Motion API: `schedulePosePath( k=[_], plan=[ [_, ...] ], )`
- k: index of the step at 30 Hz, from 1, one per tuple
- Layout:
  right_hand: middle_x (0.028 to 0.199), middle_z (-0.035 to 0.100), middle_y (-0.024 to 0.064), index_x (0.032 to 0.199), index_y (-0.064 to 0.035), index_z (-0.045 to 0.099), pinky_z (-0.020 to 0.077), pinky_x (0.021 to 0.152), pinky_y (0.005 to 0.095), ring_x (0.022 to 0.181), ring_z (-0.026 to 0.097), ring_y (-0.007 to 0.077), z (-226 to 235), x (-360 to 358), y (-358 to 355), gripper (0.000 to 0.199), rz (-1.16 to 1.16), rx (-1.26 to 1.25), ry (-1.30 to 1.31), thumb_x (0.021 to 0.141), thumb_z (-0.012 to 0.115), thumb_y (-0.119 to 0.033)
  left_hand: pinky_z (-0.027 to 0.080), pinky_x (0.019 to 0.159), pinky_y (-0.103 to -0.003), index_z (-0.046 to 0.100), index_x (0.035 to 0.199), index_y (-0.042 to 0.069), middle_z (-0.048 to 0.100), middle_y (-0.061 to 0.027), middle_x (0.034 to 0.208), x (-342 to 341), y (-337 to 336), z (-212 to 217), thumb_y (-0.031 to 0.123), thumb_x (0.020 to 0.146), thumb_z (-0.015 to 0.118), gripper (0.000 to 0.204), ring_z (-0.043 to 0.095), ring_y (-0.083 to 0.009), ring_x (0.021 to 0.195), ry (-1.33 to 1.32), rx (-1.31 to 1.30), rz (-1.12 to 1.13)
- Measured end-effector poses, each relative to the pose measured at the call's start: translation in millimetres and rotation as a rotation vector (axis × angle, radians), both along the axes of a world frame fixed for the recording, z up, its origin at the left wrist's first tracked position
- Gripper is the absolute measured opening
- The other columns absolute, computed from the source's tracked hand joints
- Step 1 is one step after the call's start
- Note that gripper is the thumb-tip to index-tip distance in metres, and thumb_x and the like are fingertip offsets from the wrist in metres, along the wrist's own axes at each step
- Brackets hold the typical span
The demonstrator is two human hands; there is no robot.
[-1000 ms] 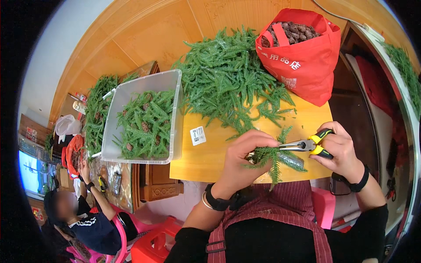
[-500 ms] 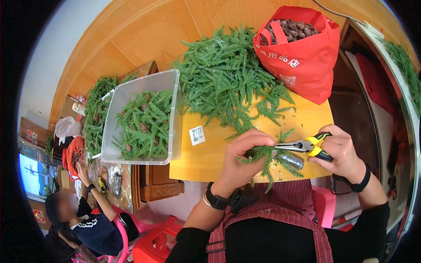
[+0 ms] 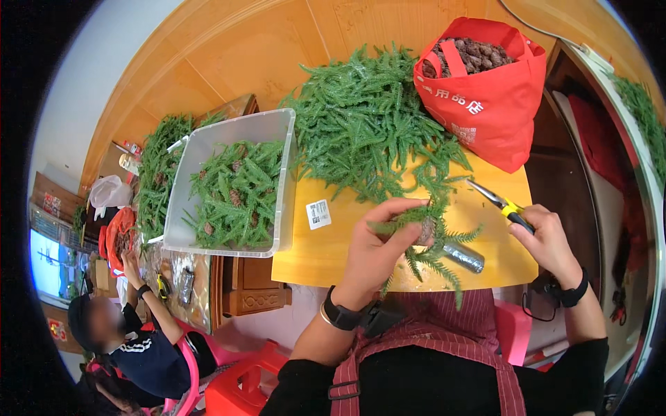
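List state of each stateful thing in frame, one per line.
left hand: closed around a green sprig with a pine cone
green sprig: held above the yellow table edge
right hand: gripping pliers, clear of the sprig
pliers: yellow handles, tips pointing up-left, touching nothing
red bag: open, filled with pine cones
clear bin: lidless, partly filled with sprigs
silver roll: lying on its side on the table

A heap of sprigs (image 3: pixel 368 125) lies at the back of the table (image 3: pixel 326 253), with a bag (image 3: pixel 485 97) of cones to its right. Left of the heap stands a tub (image 3: pixel 232 184) (more sprigs inside). Nearer the front edge, a sprig (image 3: pixel 423 239) sits between the left hand (image 3: pixel 378 253) and the right hand (image 3: pixel 548 243).
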State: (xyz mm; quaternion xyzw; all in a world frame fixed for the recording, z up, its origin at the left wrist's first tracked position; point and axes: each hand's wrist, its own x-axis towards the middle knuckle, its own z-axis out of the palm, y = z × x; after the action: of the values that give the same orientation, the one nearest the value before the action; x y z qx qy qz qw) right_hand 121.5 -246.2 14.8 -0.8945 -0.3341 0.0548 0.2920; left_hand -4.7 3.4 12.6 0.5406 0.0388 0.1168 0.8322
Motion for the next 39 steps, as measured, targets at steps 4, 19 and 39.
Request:
schedulePosePath(
  k=[4, 19, 39],
  plan=[
    [0.066, 0.053, 0.0207, 0.066, 0.0037, 0.055, 0.0419, 0.066, 0.0408, 0.07, 0.051, 0.037, -24, 6, -5, 0.029, -0.007, -0.141, -0.057, 0.077, 0.06, -0.023, 0.054, 0.072, -0.034, 0.047, 0.112, -0.003, 0.056, -0.0133, 0.1, 0, 4, -1, 0.006, 0.087, 0.046, 0.027, 0.059, -0.0191, 0.085, 0.023, -0.094, -0.026],
    [0.082, 0.055, 0.0183, 0.084, 0.0012, 0.05, 0.0436, 0.073, 0.0389, 0.085, 0.053, 0.0341, -53, 10, -2, 0.022, 0.061, -0.228, 0.101, 0.071, 0.063, -0.01, 0.046, 0.068, -0.028, 0.047, 0.112, -0.003, 0.058, -0.0099, 0.089, -12, 89, 24, 0.016, 0.086, 0.049, 0.032, 0.056, -0.0172, 0.075, -0.062, 0.009, 0.398],
    [0.088, 0.054, 0.0128, 0.09, -0.0046, 0.053, 0.0431, 0.076, 0.0377, 0.087, 0.053, 0.0317, 1, 6, 25, 0.027, 0.418, -0.311, 0.057, 0.071, 0.065, -0.02, 0.047, 0.065, -0.036, 0.058, 0.091, 0.009, 0.053, -0.0093, 0.081, 59, 66, -62, 0.008, 0.065, 0.063, 0.027, 0.055, -0.0279, 0.078, 0.213, 1.894, -0.018]
  ],
)
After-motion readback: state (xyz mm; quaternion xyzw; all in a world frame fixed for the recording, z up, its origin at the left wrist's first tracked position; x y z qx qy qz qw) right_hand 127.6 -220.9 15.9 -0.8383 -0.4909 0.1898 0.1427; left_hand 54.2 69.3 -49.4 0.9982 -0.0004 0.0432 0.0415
